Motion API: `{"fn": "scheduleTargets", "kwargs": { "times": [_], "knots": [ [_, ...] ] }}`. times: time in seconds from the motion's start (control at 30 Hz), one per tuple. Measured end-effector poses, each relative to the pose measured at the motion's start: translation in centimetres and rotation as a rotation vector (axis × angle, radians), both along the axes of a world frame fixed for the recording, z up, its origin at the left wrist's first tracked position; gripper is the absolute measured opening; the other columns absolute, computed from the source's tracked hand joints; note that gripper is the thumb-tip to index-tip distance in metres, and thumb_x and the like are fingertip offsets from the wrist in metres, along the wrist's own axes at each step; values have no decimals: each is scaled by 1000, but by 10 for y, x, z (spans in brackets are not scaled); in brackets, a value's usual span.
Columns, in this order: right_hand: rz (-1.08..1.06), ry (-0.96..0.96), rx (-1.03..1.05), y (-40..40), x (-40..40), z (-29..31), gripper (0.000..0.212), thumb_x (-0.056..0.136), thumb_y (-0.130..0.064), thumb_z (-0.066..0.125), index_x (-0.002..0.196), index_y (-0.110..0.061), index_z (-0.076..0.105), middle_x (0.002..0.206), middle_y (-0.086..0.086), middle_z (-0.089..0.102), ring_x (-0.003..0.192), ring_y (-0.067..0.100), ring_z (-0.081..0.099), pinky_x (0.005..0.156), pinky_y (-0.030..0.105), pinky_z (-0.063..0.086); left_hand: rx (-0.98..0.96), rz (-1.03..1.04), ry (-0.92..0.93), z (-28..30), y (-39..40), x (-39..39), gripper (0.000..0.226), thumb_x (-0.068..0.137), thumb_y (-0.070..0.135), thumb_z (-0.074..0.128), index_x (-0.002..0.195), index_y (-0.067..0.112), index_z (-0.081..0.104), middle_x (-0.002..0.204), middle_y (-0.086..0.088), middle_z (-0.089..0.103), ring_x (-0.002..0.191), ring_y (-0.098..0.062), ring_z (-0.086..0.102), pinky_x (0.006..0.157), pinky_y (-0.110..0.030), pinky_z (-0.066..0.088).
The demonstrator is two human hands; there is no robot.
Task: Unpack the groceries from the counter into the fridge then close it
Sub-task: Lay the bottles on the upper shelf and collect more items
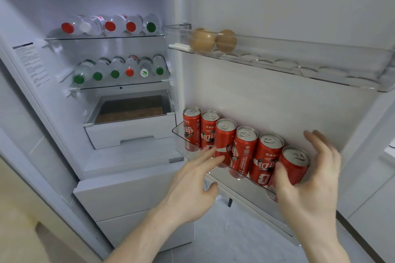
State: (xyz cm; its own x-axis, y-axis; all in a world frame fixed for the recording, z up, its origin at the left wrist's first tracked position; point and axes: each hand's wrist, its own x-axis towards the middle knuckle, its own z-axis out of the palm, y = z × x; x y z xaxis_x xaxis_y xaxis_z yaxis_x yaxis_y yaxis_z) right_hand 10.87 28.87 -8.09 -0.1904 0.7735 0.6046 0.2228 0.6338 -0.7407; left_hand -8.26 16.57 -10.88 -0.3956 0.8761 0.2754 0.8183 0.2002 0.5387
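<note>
right hand (307, 179) at the last can (294, 165) in the door shelf (241, 188), thumb touching, fingers (320, 145) spread, gripping nothing; left hand (192, 186) open, touching the row; best nudged upright, snug against its neighbour.

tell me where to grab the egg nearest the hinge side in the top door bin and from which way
Take the left egg across its rounded upper half, coming down from above. The door bin is open at the top but its clear front wall covers the egg's lower part, and the second egg sits close on its right, so a thumb and fingers front to back would probably fit best.
</note>
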Motion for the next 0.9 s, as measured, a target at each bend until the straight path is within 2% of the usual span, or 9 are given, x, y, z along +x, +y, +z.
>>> {"fn": "scheduleTargets", "kwargs": {
  "times": [0.1, 0.17, 0.27, 0.33, 0.43, 0.57, 0.7, 0.8, 0.9],
  "knots": [
    [40, 69, 106, -19, -18, 10, 61, 83, 4, 75, 136, -21, 60, 148, -4, 47, 142, 3, 42, 115, 15, 32, 62, 63, 14, 5, -27, -21, 65, 86, 32, 55, 147, 52, 44, 156, 44, 21, 146, 20, 8, 108, 0, 6],
    [140, 61, 141, -33, -37, 16, 47, 86, 1, 74, 125, -24, 67, 140, -10, 54, 135, 8, 52, 111, 22, 40, 83, 111, 22, 8, -52, -40, 61, 85, 31, 57, 142, 51, 50, 153, 46, 24, 145, 21, 13, 111, -5, 11],
    [395, -112, 99, -56, -75, 19, 51, 84, -1, 78, 124, -31, 67, 136, -18, 57, 131, 6, 55, 104, 18, 45, 90, 209, 17, 8, -97, -67, 61, 84, 32, 60, 138, 56, 47, 151, 48, 26, 141, 23, 19, 114, -15, 24],
    [560, -279, 52, -73, -104, 16, 51, 88, -10, 77, 128, -37, 62, 140, -26, 51, 135, -3, 49, 105, 13, 41, 85, 272, 10, 6, -127, -81, 60, 84, 38, 58, 139, 57, 43, 150, 52, 21, 138, 28, 17, 112, -17, 28],
    [731, -491, 73, -94, -147, 7, 51, 94, -29, 73, 138, -44, 52, 150, -35, 35, 139, -16, 33, 106, -2, 21, 68, 381, 3, 2, -168, -100, 59, 87, 38, 60, 140, 59, 42, 150, 53, 18, 140, 26, 14, 113, -18, 22],
    [970, -684, 105, -123, -200, -4, 58, 98, -43, 65, 147, -53, 35, 157, -43, 14, 138, -21, 23, 100, -9, 11, 25, 552, -21, -8, -224, -114, 59, 87, 33, 67, 138, 53, 49, 149, 50, 25, 141, 21, 22, 114, -12, 21],
    [1223, -799, 155, -151, -258, -16, 61, 102, -49, 58, 150, -58, 21, 157, -48, 1, 145, -18, 13, 107, 5, 17, -36, 754, -72, -24, -275, -116, 61, 80, 47, 56, 140, 46, 51, 151, 41, 25, 138, 24, 20, 109, 2, 10],
    [1425, -893, 213, -176, -303, -28, 64, 103, -51, 55, 154, -56, 17, 156, -49, -6, 147, -20, 0, 112, 4, 9, -141, 922, -108, -47, -310, -107, 70, 82, 47, 54, 150, 43, 39, 154, 37, 15, 150, 4, 17, 116, -8, 6],
    [1617, -1006, 276, -200, -341, -42, 68, 102, -51, 57, 156, -54, 17, 161, -39, -2, 148, -14, 0, 120, 15, 10, -194, 1154, -176, -68, -335, -81, 75, 84, 48, 56, 154, 44, 31, 155, 37, 4, 154, -3, 9, 118, -12, 5]
  ]
}}
